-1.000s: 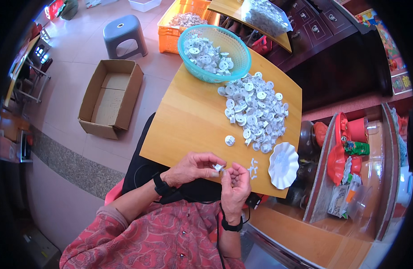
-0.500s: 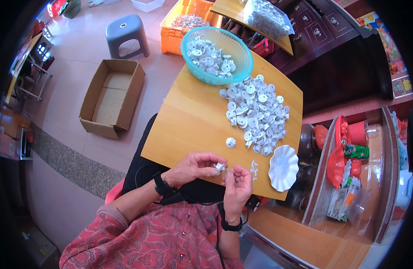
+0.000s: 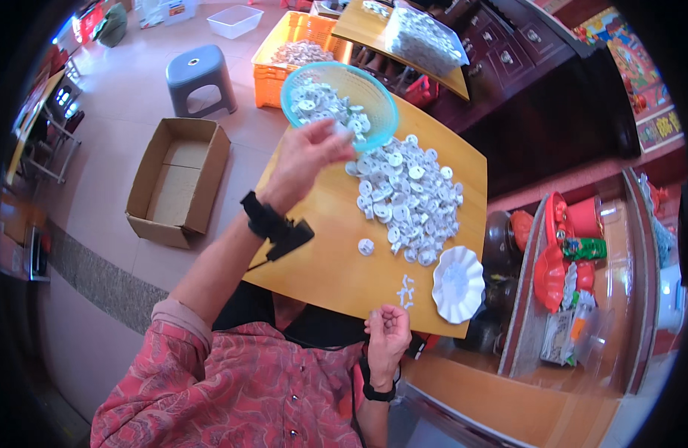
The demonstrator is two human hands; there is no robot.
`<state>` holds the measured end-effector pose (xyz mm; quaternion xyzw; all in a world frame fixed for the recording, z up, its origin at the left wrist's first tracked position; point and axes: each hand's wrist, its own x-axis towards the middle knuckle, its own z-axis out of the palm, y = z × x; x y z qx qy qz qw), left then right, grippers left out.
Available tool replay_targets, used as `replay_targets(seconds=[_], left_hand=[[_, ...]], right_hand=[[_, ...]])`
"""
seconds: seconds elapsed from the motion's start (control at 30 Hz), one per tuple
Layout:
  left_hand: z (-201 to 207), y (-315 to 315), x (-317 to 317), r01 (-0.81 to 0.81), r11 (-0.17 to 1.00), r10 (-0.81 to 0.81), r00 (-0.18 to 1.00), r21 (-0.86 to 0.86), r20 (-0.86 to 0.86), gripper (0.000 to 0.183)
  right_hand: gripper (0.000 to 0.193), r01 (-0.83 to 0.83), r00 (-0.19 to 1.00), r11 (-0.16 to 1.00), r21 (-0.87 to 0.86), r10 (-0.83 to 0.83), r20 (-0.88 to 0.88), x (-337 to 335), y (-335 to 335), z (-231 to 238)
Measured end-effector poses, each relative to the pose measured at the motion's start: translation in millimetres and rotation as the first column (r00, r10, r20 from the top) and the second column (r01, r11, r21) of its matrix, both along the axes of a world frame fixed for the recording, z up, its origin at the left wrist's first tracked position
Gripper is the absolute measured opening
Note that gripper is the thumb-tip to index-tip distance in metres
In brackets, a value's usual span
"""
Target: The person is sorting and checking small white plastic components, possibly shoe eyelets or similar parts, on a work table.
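Observation:
My left hand [image 3: 310,158] reaches over the near rim of a turquoise plastic basket [image 3: 288,104], fingers pinched around a small white plastic part that is blurred by motion. White plastic pieces [image 3: 318,101] fill the basket. My right hand [image 3: 389,332] is closed at the table's near edge, thumb against curled fingers; whatever it may hold is hidden. Just beyond it lie several tiny white strips [image 3: 406,290]. A heap of white round-topped parts [image 3: 411,198] covers the table's right half, with one single part [image 3: 366,246] lying apart from it.
A white scalloped dish [image 3: 447,287] sits on the wooden table [image 3: 321,257] at right. On the floor at left are a cardboard box [image 3: 139,205] and a grey stool [image 3: 195,67]. An orange crate [image 3: 266,93] stands behind the basket. Shelves with red items [image 3: 549,276] flank the right side.
My left hand has moved away from the right, up and forward to the basket, carrying the small white part. The right hand stays near the table edge, its fingers more curled. The view has shifted slightly.

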<state>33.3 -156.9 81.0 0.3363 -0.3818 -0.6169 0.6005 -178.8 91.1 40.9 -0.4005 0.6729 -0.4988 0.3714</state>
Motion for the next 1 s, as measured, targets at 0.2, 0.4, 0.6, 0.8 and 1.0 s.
replay_targets(seconds=[0.2, 0.4, 0.6, 0.8, 1.0], left_hand=[[-20.1, 30.3, -34.5, -0.237, 0.921, 0.362, 0.815, -0.31, 0.452, 0.039], [-63.2, 75.4, -68.9, 0.322, 0.892, 0.045, 0.636, -0.318, 0.77, 0.024], [-68.0, 90.5, -75.2, 0.506, 0.799, 0.121, 0.392, -0.323, 0.912, 0.027], [-60.7, 106.2, -61.0, 0.525, 0.818, 0.1, 0.272, -0.234, 0.957, 0.02], [-46.3, 128.7, -45.6, 0.439, 0.872, 0.031, 0.395, -0.218, 0.918, 0.022]], right_hand=[[0.016, 0.005, 0.979, 1.0, 0.022, 0.0, -0.205, -24.3, 5.9, -16.6], [0.008, -0.032, 0.772, 0.999, -0.009, 0.018, -0.636, -44.7, 10.3, -16.8], [0.012, 0.038, 0.693, 0.999, -0.027, -0.046, -0.72, -51.9, 9.5, -15.3], [0.016, 0.074, 0.591, 0.996, -0.054, -0.088, -0.802, -54.5, 3.9, -21.0], [0.023, 0.049, 0.547, 0.998, -0.043, -0.063, -0.835, -54.1, 2.2, -24.9]])
